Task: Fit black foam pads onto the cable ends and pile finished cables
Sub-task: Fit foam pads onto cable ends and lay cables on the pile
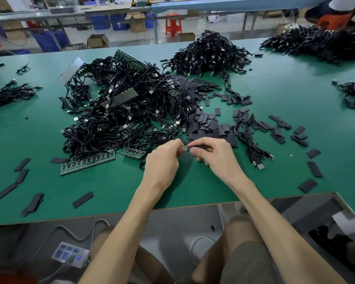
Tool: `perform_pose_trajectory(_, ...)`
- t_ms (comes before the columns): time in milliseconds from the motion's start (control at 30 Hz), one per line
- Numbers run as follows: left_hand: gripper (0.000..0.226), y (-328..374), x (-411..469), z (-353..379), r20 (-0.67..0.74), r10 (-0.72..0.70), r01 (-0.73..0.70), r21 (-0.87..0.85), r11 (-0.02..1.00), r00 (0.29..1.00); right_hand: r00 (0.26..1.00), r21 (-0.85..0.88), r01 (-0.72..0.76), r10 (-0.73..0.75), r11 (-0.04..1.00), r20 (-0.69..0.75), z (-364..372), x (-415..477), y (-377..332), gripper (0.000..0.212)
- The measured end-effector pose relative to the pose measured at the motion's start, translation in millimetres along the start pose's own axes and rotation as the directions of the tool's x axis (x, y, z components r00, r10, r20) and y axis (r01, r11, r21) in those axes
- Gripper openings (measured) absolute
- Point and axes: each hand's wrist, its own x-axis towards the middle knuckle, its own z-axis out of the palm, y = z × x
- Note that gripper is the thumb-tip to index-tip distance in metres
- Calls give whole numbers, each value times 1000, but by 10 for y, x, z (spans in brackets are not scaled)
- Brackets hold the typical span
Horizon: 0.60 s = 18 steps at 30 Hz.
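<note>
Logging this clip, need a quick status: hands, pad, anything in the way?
Left hand pinches cable end. Right hand pinches black foam pad, held up against it. Nothing between them; tangled cable heap just behind hands.

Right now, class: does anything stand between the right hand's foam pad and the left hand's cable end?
Nothing visible does. The right hand holds the foam pad just beside the cable end pinched in the left hand.

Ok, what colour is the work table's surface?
Green. The table shows best in the head view, the only one here.
</note>
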Motion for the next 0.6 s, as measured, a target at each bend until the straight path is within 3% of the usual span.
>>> perform_pose_trajectory(600,22,-5,-10,26,5,7,-7,-33,999,1000,999,-166,54,-54,985,5,42,-11,-1,10)
